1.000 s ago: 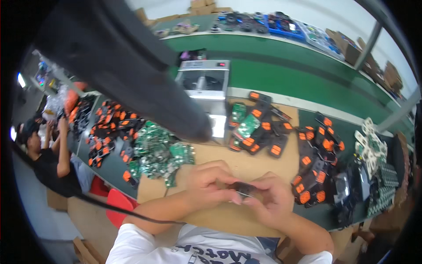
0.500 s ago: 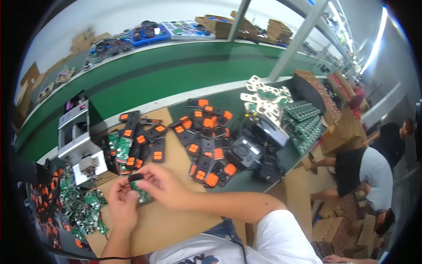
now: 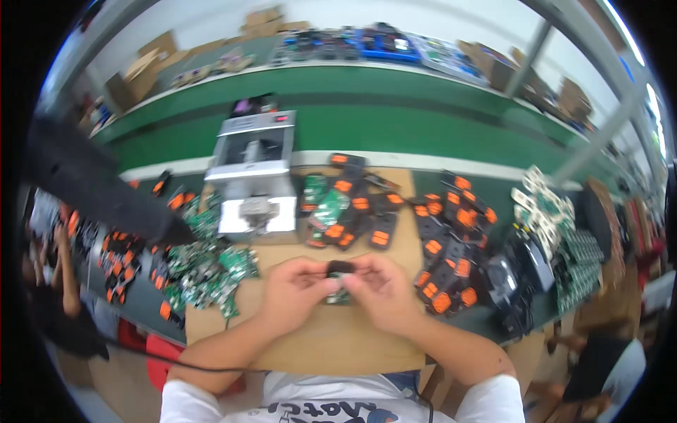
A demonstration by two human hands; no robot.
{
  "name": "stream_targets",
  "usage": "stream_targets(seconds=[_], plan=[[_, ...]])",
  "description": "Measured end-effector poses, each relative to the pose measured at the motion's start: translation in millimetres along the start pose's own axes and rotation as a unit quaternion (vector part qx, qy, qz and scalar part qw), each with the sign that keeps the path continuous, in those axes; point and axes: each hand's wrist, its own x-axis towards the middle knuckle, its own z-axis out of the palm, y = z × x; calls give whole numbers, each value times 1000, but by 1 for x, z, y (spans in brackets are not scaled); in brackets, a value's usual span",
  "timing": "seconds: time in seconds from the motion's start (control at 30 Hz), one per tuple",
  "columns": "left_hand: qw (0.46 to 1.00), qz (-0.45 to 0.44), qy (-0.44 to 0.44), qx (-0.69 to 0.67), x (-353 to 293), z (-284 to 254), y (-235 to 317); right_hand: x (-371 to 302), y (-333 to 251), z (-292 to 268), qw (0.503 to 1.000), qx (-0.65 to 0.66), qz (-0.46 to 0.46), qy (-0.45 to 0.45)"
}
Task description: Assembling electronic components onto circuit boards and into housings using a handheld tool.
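Above the brown board in front of me, my left hand (image 3: 295, 290) and my right hand (image 3: 384, 290) pinch a small green circuit board (image 3: 338, 298) between them. A black piece (image 3: 340, 267) sits at its far end, between my fingertips; whether it is joined to the board I cannot tell. Just beyond my hands is a pile of black casings with orange buttons (image 3: 381, 238). Green circuit boards (image 3: 331, 206) lie against that pile's left side.
A silver-grey bench machine (image 3: 254, 173) stands beyond my left hand. Loose circuit boards (image 3: 204, 271) are heaped at left, more orange-buttoned casings (image 3: 451, 243) at right. Beside those lie a black device (image 3: 502, 282), white panels (image 3: 536, 204) and stacked green boards (image 3: 582, 264). A dark blurred arm-like object (image 3: 106, 183) juts in at left.
My view has swung left, so the bench appears further right and my hands nearer the middle. Both hands still hold the circuit board and black piece.
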Motion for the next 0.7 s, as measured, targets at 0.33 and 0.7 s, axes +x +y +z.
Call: stream_targets(seconds=[0.33,0.7], plan=[[774,589,209,105,-1,-6,160,9,-13,-5,957,264,116,36],[917,347,70,183,59,-21,170,0,-1,2,867,415,269,-66]])
